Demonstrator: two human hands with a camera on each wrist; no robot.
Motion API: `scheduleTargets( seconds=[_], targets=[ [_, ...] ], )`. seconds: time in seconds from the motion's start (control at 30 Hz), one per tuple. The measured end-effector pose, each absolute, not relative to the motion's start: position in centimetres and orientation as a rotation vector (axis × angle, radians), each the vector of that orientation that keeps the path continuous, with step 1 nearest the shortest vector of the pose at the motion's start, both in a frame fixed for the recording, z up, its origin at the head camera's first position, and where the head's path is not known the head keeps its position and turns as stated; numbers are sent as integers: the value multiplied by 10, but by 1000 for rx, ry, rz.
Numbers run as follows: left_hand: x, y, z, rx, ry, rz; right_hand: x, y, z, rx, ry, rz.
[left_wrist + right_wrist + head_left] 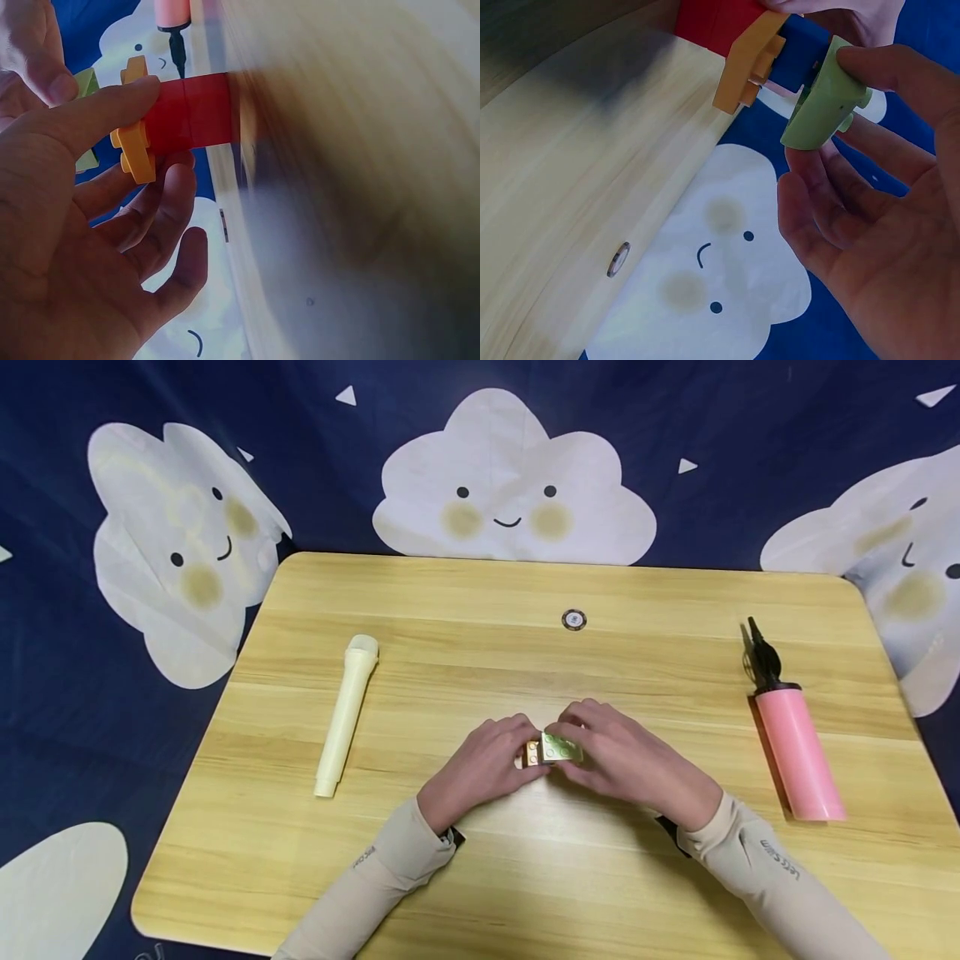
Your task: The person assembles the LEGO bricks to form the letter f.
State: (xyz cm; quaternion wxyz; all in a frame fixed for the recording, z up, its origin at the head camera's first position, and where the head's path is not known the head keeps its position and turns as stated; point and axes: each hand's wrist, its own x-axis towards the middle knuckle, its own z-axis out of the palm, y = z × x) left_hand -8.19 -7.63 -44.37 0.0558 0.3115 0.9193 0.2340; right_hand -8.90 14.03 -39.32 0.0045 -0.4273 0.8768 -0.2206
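A short stack of toy building bricks stands on the table between the two hands. Its lower part is made of red bricks (187, 112), with an orange brick (742, 64) above them and a blue brick (799, 52) on top of that. My left hand (483, 768) pinches the stack at the orange and red bricks, thumb on the near side. Thumb and fingers of my right hand (630, 760) hold a light green brick (821, 105) at the blue brick, slightly tilted. Whether the green one is fully seated, I cannot tell.
On the wooden table (450, 652), a cream microphone-shaped stick (347, 718) lies at the left. A pink hand pump (800, 752) with a black nozzle lies at the right. Toward the back is a small round chip (574, 620). Behind hangs a dark blue cloud-patterned cloth (322, 468).
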Motion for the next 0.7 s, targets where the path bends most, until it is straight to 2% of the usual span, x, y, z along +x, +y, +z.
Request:
scheduleTargets(
  seconds=[0.47,0.7],
  targets=[
    [-82,-75,-445,938,2784,737,-88,141,-391,-1331,2747,-672],
    [-77,-72,-446,850,2747,821,-88,141,-393,-1370,2768,-655]
  ],
)
